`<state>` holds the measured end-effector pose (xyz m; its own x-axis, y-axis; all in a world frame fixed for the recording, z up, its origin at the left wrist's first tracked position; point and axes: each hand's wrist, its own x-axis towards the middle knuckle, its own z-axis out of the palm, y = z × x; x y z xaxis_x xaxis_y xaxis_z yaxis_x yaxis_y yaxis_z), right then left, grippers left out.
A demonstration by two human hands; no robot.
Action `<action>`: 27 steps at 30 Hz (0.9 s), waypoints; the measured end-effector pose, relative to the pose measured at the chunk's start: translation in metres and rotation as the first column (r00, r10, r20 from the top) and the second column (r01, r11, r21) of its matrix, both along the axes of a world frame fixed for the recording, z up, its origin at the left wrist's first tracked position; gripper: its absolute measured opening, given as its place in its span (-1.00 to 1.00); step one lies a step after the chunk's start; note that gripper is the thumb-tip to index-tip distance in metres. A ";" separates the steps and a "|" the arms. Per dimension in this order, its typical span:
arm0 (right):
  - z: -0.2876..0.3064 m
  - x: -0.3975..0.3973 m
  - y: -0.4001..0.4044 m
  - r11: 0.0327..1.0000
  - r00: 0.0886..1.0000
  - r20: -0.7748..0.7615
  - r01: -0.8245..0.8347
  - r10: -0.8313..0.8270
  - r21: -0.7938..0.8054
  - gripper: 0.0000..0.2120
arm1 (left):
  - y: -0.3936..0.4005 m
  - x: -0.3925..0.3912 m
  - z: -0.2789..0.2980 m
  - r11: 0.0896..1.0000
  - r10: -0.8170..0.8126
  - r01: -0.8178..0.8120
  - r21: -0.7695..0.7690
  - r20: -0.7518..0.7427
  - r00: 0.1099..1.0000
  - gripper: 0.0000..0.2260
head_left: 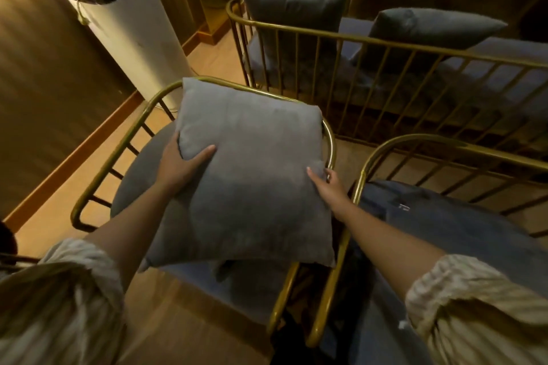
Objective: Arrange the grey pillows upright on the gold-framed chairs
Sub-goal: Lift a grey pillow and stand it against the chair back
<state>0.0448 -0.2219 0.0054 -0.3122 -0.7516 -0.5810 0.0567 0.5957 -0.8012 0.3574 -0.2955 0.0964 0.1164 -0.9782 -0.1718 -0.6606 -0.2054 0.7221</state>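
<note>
I hold a square grey pillow over the seat of a gold-framed chair. My left hand grips its left edge, thumb on the front face. My right hand grips its right edge near the chair's gold rail. The pillow leans back toward the chair's curved backrest. Under its lower edge another grey cushion lies on the seat. A second gold-framed chair stands to the right with a dark grey pillow lying flat on it.
Behind stands a gold-railed sofa with one grey pillow upright at its left end and another tilted on its seat. A tall white appliance stands by the wall on the left. Wooden floor shows between the chairs.
</note>
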 end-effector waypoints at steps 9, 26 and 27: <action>-0.020 -0.005 -0.017 0.984 0.941 0.305 0.107 -0.147 0.144 0.14 | -0.015 0.012 -0.015 0.991 0.120 -0.109 0.073 -0.174 0.977 -0.13; 0.066 -0.216 0.137 0.852 0.818 0.293 0.523 -0.494 -0.024 0.08 | 0.027 -0.240 0.051 0.973 -0.225 0.230 -0.009 -0.262 0.938 -0.29; 0.076 -0.238 0.149 0.842 0.820 0.271 0.537 -0.504 -0.060 0.08 | 0.034 -0.265 0.052 0.969 -0.239 0.247 -0.012 -0.292 0.926 -0.31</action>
<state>-0.1933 -0.0730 0.0811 -0.5448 -0.5879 -0.5980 0.5247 0.3172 -0.7899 0.0928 -0.2619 0.1482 -0.1827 -0.9653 -0.1867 -0.4560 -0.0851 0.8859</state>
